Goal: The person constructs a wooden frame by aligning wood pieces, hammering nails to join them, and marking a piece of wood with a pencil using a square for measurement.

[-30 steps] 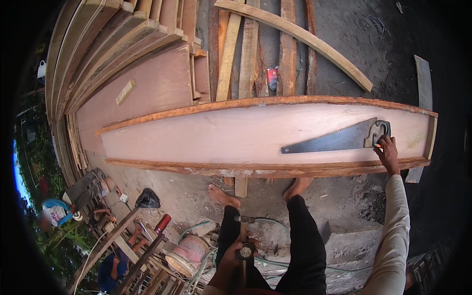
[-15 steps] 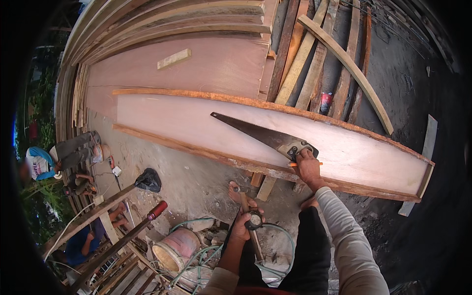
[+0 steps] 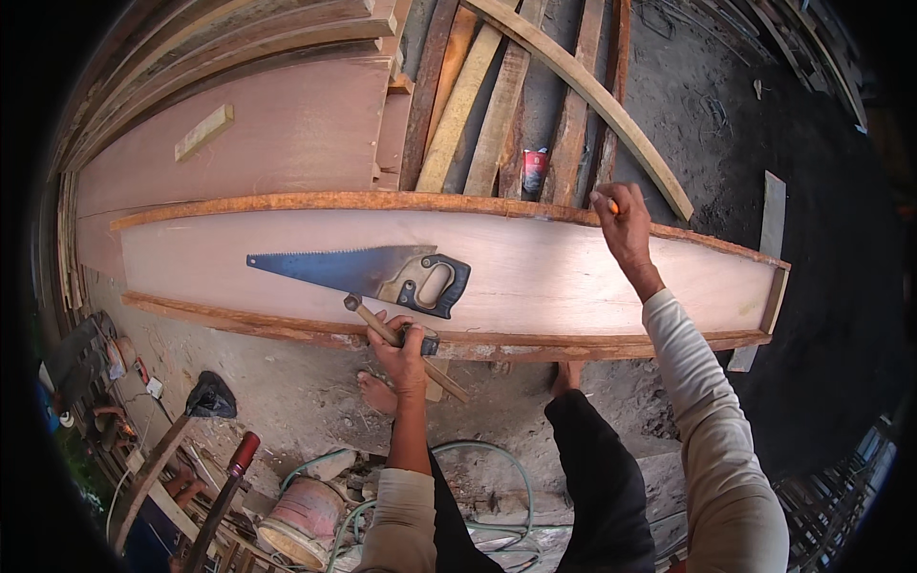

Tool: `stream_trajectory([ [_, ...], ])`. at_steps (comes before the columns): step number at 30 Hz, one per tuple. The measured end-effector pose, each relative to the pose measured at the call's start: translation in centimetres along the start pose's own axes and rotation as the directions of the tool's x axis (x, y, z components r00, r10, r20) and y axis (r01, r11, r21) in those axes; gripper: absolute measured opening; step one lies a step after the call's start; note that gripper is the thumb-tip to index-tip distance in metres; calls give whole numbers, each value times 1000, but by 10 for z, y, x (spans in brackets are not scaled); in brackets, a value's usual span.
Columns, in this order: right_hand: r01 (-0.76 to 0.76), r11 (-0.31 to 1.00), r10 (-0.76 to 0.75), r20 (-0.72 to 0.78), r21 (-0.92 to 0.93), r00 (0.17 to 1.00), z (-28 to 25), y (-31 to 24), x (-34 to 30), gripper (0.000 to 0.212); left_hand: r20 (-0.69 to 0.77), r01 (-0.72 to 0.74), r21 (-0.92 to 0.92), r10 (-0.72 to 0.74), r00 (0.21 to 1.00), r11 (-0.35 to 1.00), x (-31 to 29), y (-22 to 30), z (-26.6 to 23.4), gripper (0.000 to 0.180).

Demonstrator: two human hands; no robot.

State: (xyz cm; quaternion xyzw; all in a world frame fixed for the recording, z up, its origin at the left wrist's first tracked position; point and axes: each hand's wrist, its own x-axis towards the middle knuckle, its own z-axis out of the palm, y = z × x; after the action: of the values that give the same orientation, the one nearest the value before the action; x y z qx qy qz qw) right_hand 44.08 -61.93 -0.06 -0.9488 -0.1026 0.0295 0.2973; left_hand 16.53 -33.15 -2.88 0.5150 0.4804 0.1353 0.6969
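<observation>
My left hand [image 3: 401, 355] is closed around a hammer [image 3: 386, 330] and a dark tape measure [image 3: 429, 342], over the near edge of a long plywood panel [image 3: 544, 272] edged with wooden strips. The hammer's head points up and left, over the panel. My right hand [image 3: 627, 234] pinches an orange pencil [image 3: 613, 205], most of it hidden by the fingers, at the far wooden strip [image 3: 478, 204]. Between the hands, nearer the left, a handsaw [image 3: 353, 269] lies flat with its teeth facing away and its dark handle to the right.
Beyond the panel lie several timber planks [image 3: 499, 110], a curved wooden piece [image 3: 602, 95] and a red can [image 3: 535, 170]. A small wood block [image 3: 204, 132] rests on another plywood sheet [image 3: 296, 134]. A bucket [image 3: 304, 520] and green hose [image 3: 521, 458] are near my legs.
My right hand has released the saw and moved to the far strip with the pencil. The saw now lies on the panel. My left hand has risen to the near edge with hammer and tape measure.
</observation>
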Motion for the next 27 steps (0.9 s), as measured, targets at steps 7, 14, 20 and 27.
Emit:
stream_trajectory([
  [7,-94,872,210,195,-481,958,-14,191,122,70,-29,-267,329,293,956,906,-9,-38,3,72],
  [14,-74,780,236,183,-622,954,35,285,176,92,-7,-318,230,328,945,920,-2,-64,-1,83],
  [20,-45,754,201,165,-656,966,53,274,160,65,7,-262,210,267,964,942,-7,-60,-2,82],
  [27,193,815,-12,316,-546,949,-14,211,143,52,33,-247,260,247,968,933,-2,-53,-2,74],
])
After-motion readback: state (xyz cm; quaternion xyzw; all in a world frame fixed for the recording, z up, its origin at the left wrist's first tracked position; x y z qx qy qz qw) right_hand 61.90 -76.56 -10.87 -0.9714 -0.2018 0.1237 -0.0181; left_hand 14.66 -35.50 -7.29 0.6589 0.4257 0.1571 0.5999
